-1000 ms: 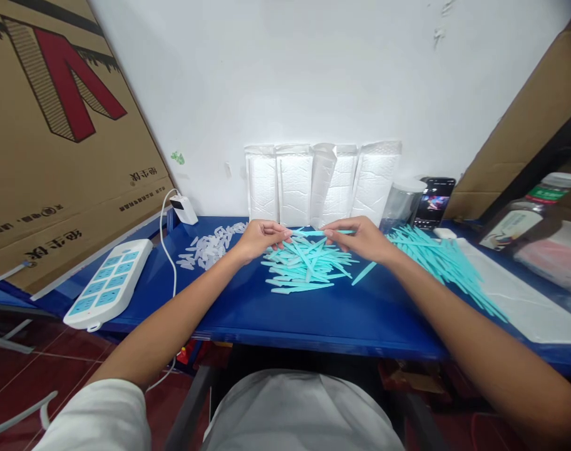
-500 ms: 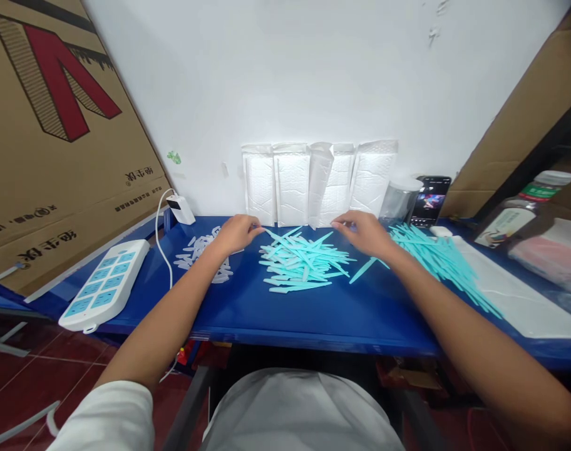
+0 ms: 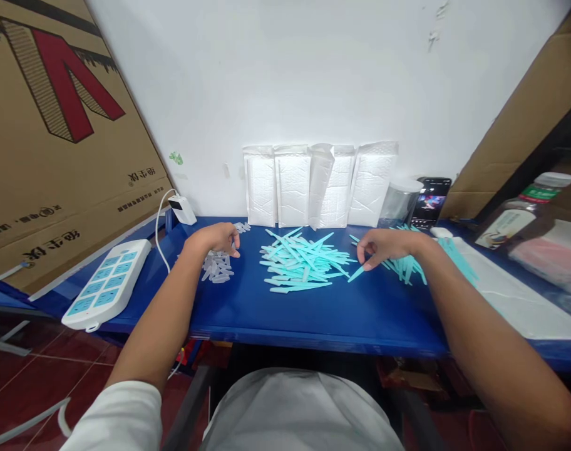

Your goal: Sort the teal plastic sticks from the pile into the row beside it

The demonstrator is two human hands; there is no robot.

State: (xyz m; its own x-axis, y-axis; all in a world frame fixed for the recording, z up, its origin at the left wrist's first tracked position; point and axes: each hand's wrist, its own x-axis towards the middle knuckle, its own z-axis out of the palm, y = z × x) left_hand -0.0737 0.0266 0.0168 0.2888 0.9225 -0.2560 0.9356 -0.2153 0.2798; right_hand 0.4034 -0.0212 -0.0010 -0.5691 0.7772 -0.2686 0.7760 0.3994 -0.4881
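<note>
My left hand (image 3: 221, 238) hovers at a small heap of clear plastic caps (image 3: 217, 267), its fingers curled in with thumb and forefinger close together. Whatever may be between them is too small to make out. My right hand (image 3: 382, 245) pinches one slim teal eyebrow razor (image 3: 355, 274), whose tapered end points down and left toward the table. Between my hands lies a loose pile of teal eyebrow razors (image 3: 304, 260), some with whitish ends. Another batch of teal razors (image 3: 407, 268) is partly hidden behind my right hand and forearm.
Several white padded mailers (image 3: 292, 188) lean on the wall behind the blue table (image 3: 313, 319). A power strip (image 3: 108, 285) and a white plug-in device (image 3: 182, 209) are at left. At right stand a clear jar (image 3: 398, 200), a phone (image 3: 431, 200) and a bottle (image 3: 520, 213).
My left hand has moved left and down, away from the central pile to the clear caps. The right hand has shifted right and down and taken hold of the separate teal razor.
</note>
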